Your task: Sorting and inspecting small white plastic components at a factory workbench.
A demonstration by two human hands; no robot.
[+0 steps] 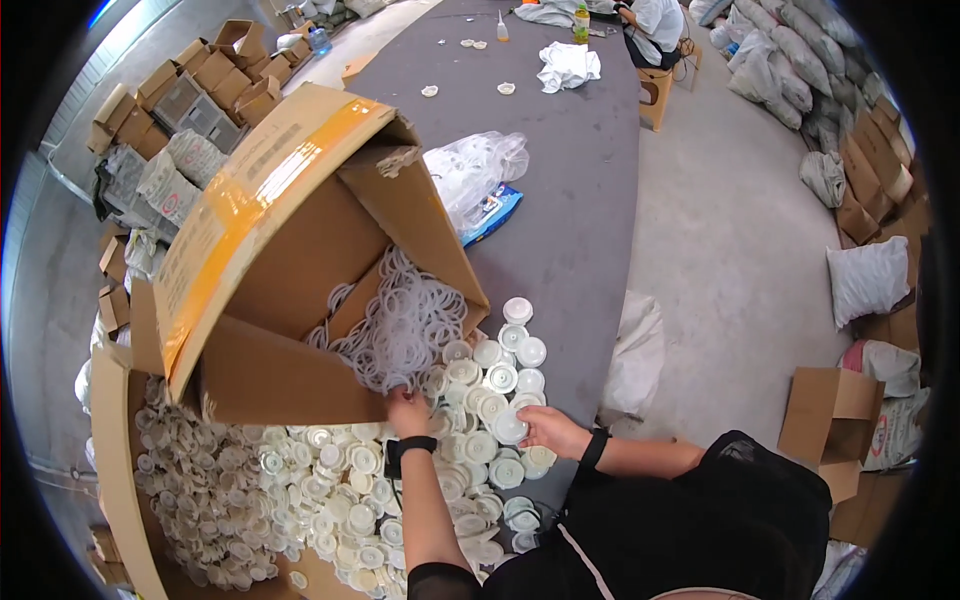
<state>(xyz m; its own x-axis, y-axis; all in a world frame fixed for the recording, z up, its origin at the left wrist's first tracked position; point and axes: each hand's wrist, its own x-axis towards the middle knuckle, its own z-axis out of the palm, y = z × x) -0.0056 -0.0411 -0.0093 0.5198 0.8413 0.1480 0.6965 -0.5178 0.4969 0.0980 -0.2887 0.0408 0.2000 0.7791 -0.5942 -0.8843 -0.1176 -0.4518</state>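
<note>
My left hand (408, 413) is at the lower lip of a tilted cardboard box (290, 370). Its fingers are curled against a heap of translucent white rings (410, 320) inside; what they pinch is too small to make out. Between the thumb and fingers of my right hand (556, 432) is a round translucent white plastic lid (509, 426), held just above the pile. Many similar round lids (330, 480) spread over the table around both hands, mostly whitish, some slightly yellow.
A larger carton (118, 440) at the left is full of more lids. Beyond the box lie a clear plastic bag (475, 175), a blue packet (495, 215) and a white cloth (568, 68) on the grey table (570, 200). Another person (655, 35) sits at the far end.
</note>
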